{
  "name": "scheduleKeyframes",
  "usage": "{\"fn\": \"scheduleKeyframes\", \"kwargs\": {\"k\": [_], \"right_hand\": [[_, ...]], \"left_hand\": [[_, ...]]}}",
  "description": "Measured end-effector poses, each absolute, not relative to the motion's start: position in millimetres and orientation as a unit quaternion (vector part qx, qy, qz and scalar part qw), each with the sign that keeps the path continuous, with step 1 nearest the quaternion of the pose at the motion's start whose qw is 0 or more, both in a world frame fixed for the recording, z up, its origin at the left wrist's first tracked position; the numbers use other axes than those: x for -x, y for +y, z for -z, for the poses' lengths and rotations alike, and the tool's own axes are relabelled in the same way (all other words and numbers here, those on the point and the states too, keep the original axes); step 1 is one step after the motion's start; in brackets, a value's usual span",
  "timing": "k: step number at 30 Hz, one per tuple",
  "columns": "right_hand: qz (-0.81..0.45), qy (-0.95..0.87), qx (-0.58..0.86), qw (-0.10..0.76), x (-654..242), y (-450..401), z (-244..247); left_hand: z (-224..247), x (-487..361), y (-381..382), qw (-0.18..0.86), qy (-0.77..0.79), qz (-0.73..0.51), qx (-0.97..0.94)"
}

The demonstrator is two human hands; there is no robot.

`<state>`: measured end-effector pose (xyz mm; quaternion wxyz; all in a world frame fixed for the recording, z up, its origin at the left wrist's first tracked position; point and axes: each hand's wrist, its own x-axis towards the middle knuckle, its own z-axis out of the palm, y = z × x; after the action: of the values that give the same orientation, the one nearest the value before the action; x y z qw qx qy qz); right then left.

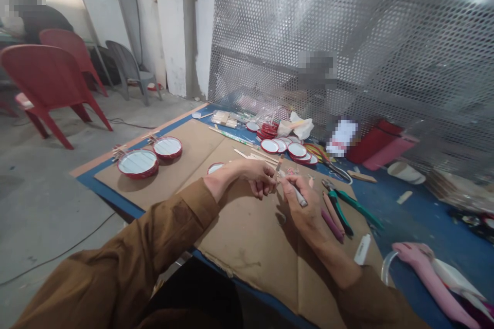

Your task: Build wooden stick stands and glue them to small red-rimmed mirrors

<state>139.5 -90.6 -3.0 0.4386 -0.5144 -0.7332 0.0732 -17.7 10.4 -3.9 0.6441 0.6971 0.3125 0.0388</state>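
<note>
Over the cardboard sheet [247, 236], my left hand [260, 177] pinches a short wooden stick [279, 163] that points upward. Close beside it, my right hand [303, 205] has its fingers closed around a small grey-white tube [299, 196]; its tip is near the stick, and whether they touch is unclear. A red-rimmed white disc [215, 168] is partly hidden behind my left forearm. Two round red-rimmed pieces with strings and wooden sticks, a larger one [138, 163] and a smaller one [167, 148], lie to the left. Loose wooden sticks [266, 158] lie beyond my hands.
Right of my hands lie green-handled pliers [358, 208], another tool with purple handles [332, 224] and a white tube [362, 249]. Several red-rimmed discs [297, 150] are piled at the back. A pink glue gun [428, 272] rests at right. A perforated metal panel [347, 25] stands behind.
</note>
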Motion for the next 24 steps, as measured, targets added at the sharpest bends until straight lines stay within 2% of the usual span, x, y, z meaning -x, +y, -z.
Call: {"fn": "scheduleKeyframes", "kwargs": {"k": [13,24], "right_hand": [[-0.098,-0.744,0.515,0.414,-146.2,-89.5,10.0],[-0.106,-0.735,0.518,0.425,-142.4,-89.5,12.8]], "left_hand": [[3.3,18.5,10.7,0.623,0.318,-0.026,-0.714],[5.1,17.3,9.8,0.618,0.321,-0.031,-0.717]]}}
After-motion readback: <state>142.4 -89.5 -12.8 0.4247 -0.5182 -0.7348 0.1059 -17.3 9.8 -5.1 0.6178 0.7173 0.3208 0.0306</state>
